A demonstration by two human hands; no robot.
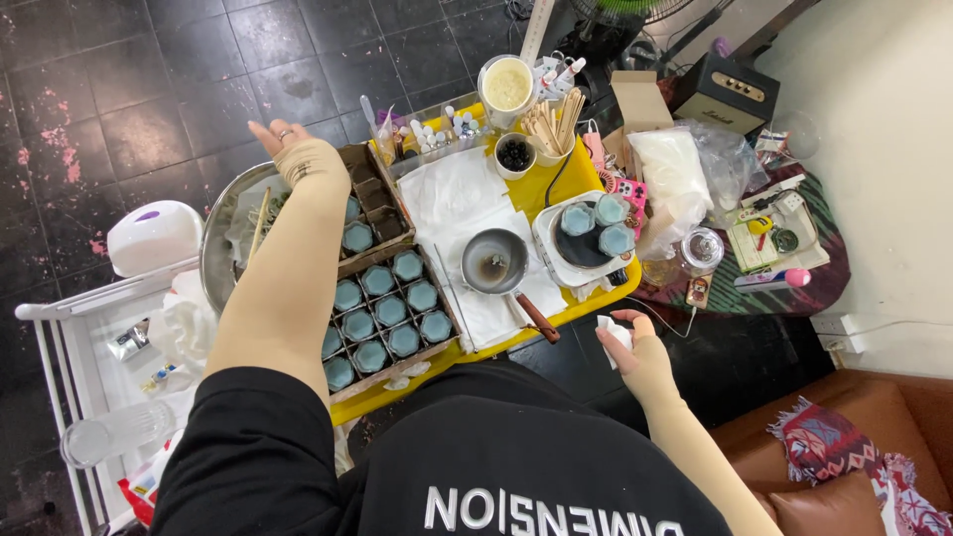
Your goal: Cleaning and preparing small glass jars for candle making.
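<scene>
I look straight down on a dark tiled floor (149, 89), with a low yellow table (571, 179) crowded on every side. At its near left lies a cardboard box (382, 342) divided into cells, each holding a small teal jar (377, 282); the filled cells sit in the near half. Left of the box is a round metal basin (213, 248), partly under my left arm, with a thin wooden stick (258, 223) leaning in it. White paper sheets (462, 199) cover the table's middle, and on them rests a small metal pot (493, 263) with a brown handle pointing toward me. Right of the pot stands a white hot plate (556, 253) bearing three more teal jars. Toward the far edge: a tall cup of pale wax (506, 84), a cup of wooden sticks (556, 124), a small bowl of dark pieces (514, 154).

Off the table, a white rack (69, 337) on the left, a white lamp (154, 233) beside it, a bag of white flakes (675, 174) on the right.

My left hand (293, 149) reaches out past the far end of the box, above the basin's rim, fingers spread apart and holding nothing. My right hand (630, 342) hangs just off the near right edge of the table, fingers closed around a crumpled white tissue (613, 333). The tissue is clear of the table, near the pot's handle but not touching it
</scene>
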